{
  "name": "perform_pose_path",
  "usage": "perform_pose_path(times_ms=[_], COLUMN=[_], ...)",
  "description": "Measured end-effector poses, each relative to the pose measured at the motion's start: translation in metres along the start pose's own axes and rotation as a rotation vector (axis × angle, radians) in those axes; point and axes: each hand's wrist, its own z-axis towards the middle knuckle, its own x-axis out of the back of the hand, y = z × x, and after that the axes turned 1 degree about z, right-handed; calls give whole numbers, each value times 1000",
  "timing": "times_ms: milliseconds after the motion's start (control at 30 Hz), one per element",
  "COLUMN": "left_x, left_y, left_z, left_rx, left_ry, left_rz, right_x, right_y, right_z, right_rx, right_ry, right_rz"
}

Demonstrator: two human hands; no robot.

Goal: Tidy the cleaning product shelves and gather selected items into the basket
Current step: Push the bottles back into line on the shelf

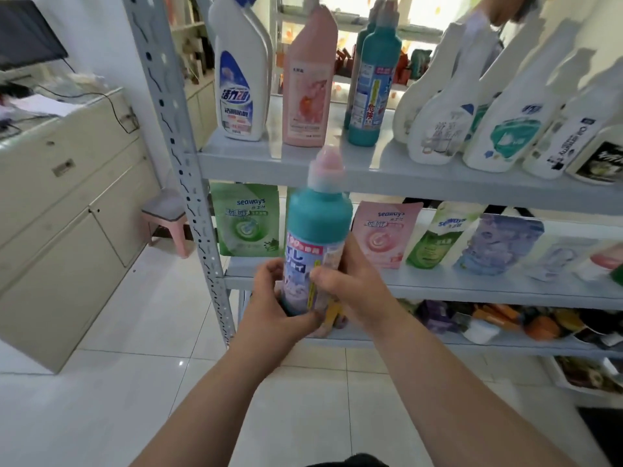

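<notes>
I hold a teal bottle with a pink and white cap upright in front of the grey metal shelves. My left hand wraps its lower part from the left. My right hand grips it from the right, thumb across the label. On the upper shelf stand a white and blue toilet cleaner bottle, a pink bottle, a matching teal bottle and several white spray bottles. No basket is in view.
The middle shelf holds green, pink and purple refill pouches. Mixed small items lie on the lower shelf. A beige cabinet stands at the left, a pink stool beside it. The floor is white tile.
</notes>
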Motion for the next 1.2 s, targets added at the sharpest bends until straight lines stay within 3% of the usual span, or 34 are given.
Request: perform_pose_path(times_ms=[100, 200, 300, 367, 467, 633, 767, 867, 933, 1067, 1200], left_x=[-5, -6, -8, -12, -27, -55, -67, -64, -55, -36, -30], left_y=[-5, -5, 5, 11, 21, 48, 67, 82, 87, 83, 68], left_z=[11, 17, 23, 32, 53, 100, 141, 176, 200, 236, 246], left_rx=[-76, -68, 5, 91, 121, -111, -152, -333, -419, -438, -469], left_ry=[60, -49, -301, -371, -289, -197, -201, -69, 48, 178, 232], left_rz=[125, 206, 76, -83, -235, -100, -68, 262, 604, 1287, 1492], right_x=[4, 13, 28, 38, 55, 78, 97, 116, 127, 142, 151], right_y=[4, 5, -2, -10, -25, -43, -62, -74, -84, -89, -78], right_z=[-2, -6, 0, 13, 33, 56, 80, 103, 120, 157, 183], right_rx=[-38, -26, -6, -3, -17, 32, 174, 249, 278, 313, 316], right_ry=[56, 103, 115, 100, 147, 189, 228, 258, 286, 364, 440], right_rz=[-84, 14, 131, 174, 148, -123, -56, -65, -127, -248, -340])
